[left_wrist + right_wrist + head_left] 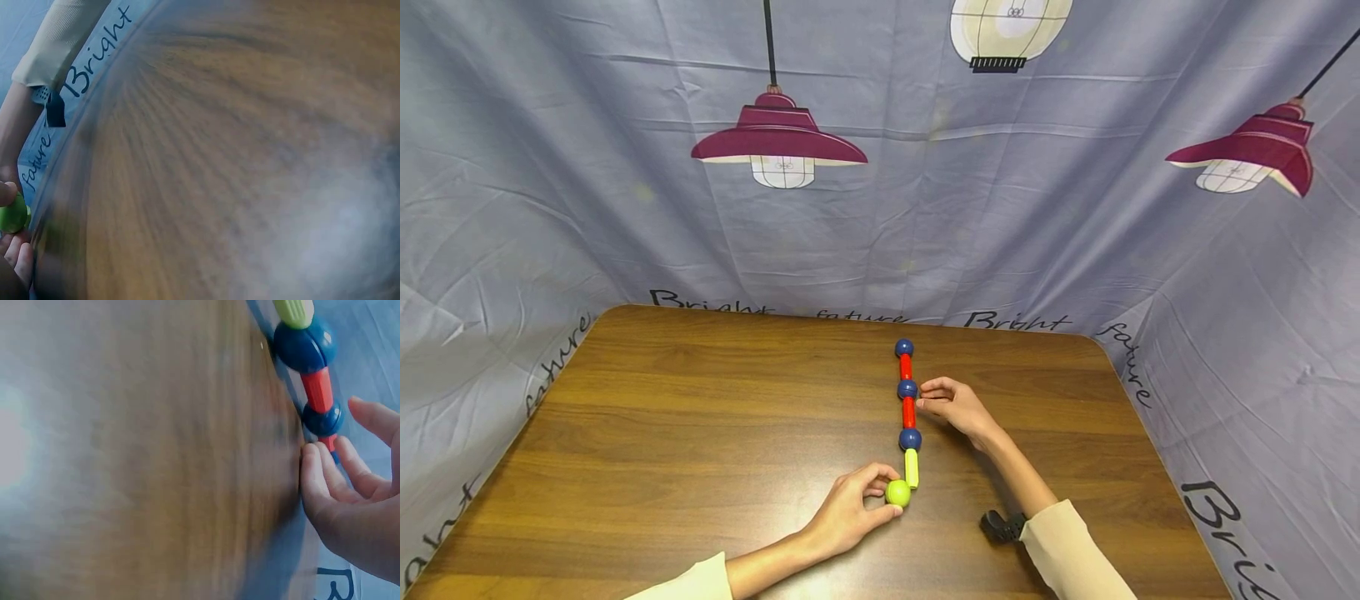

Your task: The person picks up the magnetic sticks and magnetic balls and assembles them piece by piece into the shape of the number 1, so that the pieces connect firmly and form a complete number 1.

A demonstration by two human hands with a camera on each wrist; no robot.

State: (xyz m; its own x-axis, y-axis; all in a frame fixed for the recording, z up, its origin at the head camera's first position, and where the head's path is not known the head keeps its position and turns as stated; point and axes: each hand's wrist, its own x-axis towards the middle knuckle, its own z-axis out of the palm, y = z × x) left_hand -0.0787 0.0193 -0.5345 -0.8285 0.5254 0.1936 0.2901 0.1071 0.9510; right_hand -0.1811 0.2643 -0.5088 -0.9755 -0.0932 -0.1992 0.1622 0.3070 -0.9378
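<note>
A chain of toy balls and rods runs front to back on the table. Its parts include a far blue ball point(904, 348), a red rod point(906, 367), a middle blue ball point(907, 389), another red rod point(909, 412), a near blue ball point(910, 439) and a yellow-green rod point(912, 468). Between thumb and fingers my left hand point(848, 510) pinches a yellow-green ball point(898, 492), close by the rod's near end; whether they touch I cannot tell. Just right of the middle blue ball, my right hand point(356, 500) has loosely bent fingers with nothing between them.
The brown wooden table point(700, 433) has rounded far corners. Grey-blue cloth point(910, 233) printed with lamps and lettering hangs behind and at both sides. A black strap device point(1002, 527) sits at the right wrist.
</note>
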